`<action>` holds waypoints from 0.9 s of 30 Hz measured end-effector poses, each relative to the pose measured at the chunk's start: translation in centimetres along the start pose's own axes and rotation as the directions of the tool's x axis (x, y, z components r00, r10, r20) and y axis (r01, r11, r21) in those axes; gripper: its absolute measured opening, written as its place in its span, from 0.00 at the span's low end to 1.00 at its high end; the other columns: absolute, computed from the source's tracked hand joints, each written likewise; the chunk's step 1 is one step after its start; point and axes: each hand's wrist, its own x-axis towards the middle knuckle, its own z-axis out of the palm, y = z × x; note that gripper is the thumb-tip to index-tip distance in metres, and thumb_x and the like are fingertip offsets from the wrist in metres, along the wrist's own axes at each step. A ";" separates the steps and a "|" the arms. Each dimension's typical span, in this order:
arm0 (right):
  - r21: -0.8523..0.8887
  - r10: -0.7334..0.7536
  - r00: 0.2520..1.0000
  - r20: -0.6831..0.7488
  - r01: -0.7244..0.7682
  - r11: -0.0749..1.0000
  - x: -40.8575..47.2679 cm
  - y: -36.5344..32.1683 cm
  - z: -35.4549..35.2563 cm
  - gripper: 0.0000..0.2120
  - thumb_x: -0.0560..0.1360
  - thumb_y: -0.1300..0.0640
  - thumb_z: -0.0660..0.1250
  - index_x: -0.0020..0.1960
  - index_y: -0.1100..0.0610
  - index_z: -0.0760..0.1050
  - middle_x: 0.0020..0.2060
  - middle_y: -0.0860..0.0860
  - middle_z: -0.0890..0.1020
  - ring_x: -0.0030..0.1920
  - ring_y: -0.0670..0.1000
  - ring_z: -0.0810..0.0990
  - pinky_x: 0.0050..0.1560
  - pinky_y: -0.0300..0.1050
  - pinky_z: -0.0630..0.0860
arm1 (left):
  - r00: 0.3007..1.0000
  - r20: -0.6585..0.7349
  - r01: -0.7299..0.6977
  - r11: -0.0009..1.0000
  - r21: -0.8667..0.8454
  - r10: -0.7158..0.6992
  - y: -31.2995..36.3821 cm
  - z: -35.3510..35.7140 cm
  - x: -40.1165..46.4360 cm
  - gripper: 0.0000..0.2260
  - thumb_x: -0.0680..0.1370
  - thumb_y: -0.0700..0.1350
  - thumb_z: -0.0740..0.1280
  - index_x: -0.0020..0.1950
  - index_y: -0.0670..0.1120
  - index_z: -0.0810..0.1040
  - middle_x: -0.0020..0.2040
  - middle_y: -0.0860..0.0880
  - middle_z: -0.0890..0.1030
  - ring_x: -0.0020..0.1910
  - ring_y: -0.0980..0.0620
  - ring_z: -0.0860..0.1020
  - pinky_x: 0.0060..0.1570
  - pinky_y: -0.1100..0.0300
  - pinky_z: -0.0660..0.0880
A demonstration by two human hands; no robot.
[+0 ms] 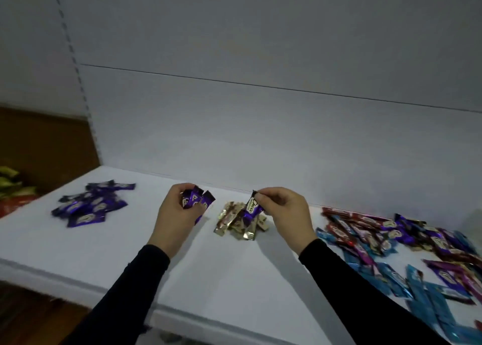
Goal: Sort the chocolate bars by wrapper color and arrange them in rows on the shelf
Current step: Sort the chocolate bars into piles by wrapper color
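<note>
Sorting underway: left hand (175,218) clutches several purple foil-wrapped bars (196,200); right hand (286,209) pinches another purple bar (251,209), probably bound for the purple pile (91,205) at frame left.

Sorted purple bars (90,207) lay heaped at the white shelf's (234,271) left; gold bars (236,226) were piled centrally; mixed blue, red and purple bars (407,243) sprawled right. Several purple bars (196,201) and one more purple bar (251,207) were held above.

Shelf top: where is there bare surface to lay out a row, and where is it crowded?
Bare shelf runs along the front edge, and between the purple pile and the gold pile, partly under the hands, left hand and right hand. The strip behind the piles is bare too. The right end is crowded by the mixed heap.
</note>
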 end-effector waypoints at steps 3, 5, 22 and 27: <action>0.014 0.047 0.991 0.122 -0.049 0.999 0.1 0.1 6.9 0.03 0.72 0.61 0.74 0.41 0.54 0.84 0.36 0.49 0.86 0.37 0.45 0.82 0.42 0.40 0.78 | 0.991 -0.134 0.017 0.993 0.115 -0.001 -0.9 -6.8 0.4 0.15 0.76 0.34 0.71 0.55 0.52 0.74 0.49 0.53 0.79 0.46 0.51 0.77 0.46 0.57 0.73; 0.030 0.077 0.974 0.212 -0.085 0.996 0.2 0.4 11.1 0.05 0.72 0.61 0.74 0.40 0.52 0.84 0.36 0.49 0.85 0.37 0.46 0.81 0.44 0.43 0.80 | 0.980 -0.197 0.020 0.976 0.215 0.023 -1.6 -10.9 0.6 0.16 0.77 0.36 0.71 0.59 0.51 0.74 0.51 0.55 0.78 0.50 0.51 0.78 0.50 0.57 0.72; -0.436 -0.025 0.815 0.579 0.335 0.835 1.5 3.5 29.2 0.10 0.77 0.47 0.63 0.56 0.47 0.78 0.53 0.45 0.78 0.56 0.47 0.75 0.55 0.43 0.71 | 0.994 -0.099 0.105 0.485 0.868 -0.036 -6.8 -23.6 5.0 0.28 0.84 0.54 0.58 0.80 0.42 0.59 0.79 0.42 0.62 0.77 0.42 0.59 0.75 0.53 0.54; -0.480 -0.029 0.770 0.638 0.426 0.767 1.2 3.3 28.8 0.16 0.80 0.48 0.61 0.65 0.50 0.74 0.59 0.51 0.79 0.61 0.51 0.74 0.59 0.43 0.69 | 0.992 -0.115 0.121 0.474 0.872 -0.042 -5.8 -23.2 4.9 0.28 0.84 0.55 0.56 0.81 0.42 0.57 0.80 0.43 0.60 0.78 0.43 0.58 0.76 0.53 0.54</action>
